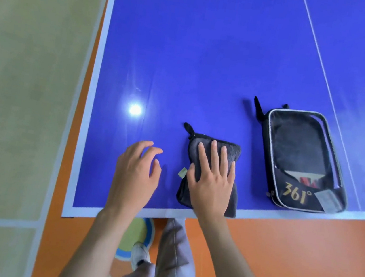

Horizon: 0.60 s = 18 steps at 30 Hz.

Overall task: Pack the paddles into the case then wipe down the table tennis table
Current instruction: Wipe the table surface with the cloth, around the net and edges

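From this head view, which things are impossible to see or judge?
- Case: a paddle shows through the window; whether a second lies beneath is hidden.
- Zipper: closed or open, too small to tell.
- Cloth: the right hand covers its middle.
- Table: far end cut off by the frame.

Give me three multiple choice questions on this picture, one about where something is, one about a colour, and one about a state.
1. Where is the case?
A. Right of the cloth
B. Left of the cloth
C. On the floor

2. What colour is the table?
A. Green
B. Blue
C. Red

3. What is the right hand doing?
A. Holding a paddle
B. Hanging off the table
C. Lying flat on the cloth

Answers:
1 A, the case lies near the table's edge, right of the cloth.
2 B, the top is blue with white lines.
3 C, straight fingers rest on the cloth.
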Available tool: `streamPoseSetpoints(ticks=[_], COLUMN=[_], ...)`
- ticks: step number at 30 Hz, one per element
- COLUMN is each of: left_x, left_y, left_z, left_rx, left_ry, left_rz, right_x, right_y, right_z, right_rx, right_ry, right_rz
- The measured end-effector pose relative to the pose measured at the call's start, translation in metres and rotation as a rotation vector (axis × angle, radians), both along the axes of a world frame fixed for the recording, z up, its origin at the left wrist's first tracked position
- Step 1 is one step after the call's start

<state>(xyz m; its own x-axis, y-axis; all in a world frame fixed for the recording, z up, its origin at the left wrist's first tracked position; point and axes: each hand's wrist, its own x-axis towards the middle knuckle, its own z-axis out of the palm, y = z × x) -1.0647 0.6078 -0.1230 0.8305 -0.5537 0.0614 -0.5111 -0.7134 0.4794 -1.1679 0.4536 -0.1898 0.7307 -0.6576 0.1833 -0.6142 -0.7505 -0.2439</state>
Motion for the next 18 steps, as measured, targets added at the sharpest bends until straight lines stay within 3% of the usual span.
streamPoseSetpoints(ticks=[9, 18], left_x=[0.006, 0.066], left_y=[-0.017, -0.067], left_z=[0.003, 0.006], left_rx=[-0.013, -0.058], left_ry=[0.036, 0.064], left_rz=[-0.011, 0.047], right_x=[-0.028, 0.072], right_y=[-0.002, -0.101], right_z=[0.003, 0.004], right_rx=[0.016, 0.006], right_ry=[0.044, 0.111], right_rz=[-0.014, -0.019])
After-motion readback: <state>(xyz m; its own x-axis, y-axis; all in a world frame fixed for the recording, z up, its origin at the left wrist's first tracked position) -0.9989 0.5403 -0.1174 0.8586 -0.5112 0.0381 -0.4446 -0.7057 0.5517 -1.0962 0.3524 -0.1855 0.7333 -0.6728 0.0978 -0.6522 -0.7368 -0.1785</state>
